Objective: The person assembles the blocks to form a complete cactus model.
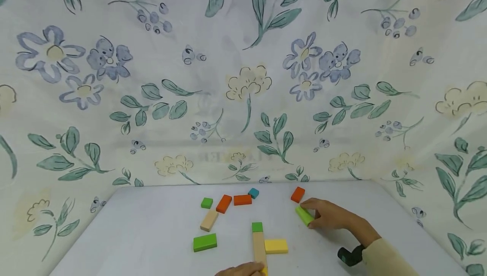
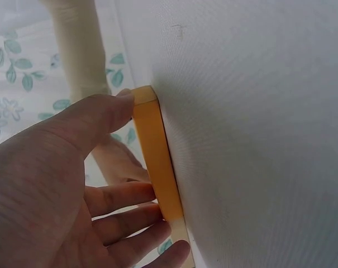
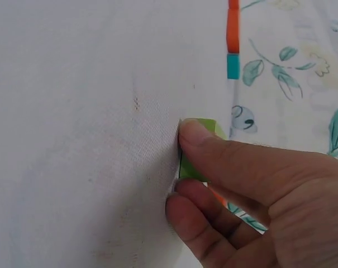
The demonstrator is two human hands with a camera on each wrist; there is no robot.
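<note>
At the bottom of the head view my left hand (image 1: 243,269) holds a yellow block (image 2: 160,159), thumb at one end and fingertips along its side. That block lies on the table, in line with a plain wooden block (image 1: 259,246), which has a small green block (image 1: 257,227) at its far end. Another yellow block (image 1: 276,246) sits against the wooden block's right side. Over on the right, my right hand (image 1: 331,216) pinches a light green block (image 1: 303,215) at the tabletop; in the right wrist view the thumb covers part of it.
Red-orange blocks (image 1: 242,200) and a small blue block (image 1: 253,192) lie toward the back of the white table (image 1: 152,225). Left of centre are a small green block (image 1: 207,203), a wooden block (image 1: 209,220) and a larger green block (image 1: 205,242). A flowered cloth (image 1: 247,140) rises behind.
</note>
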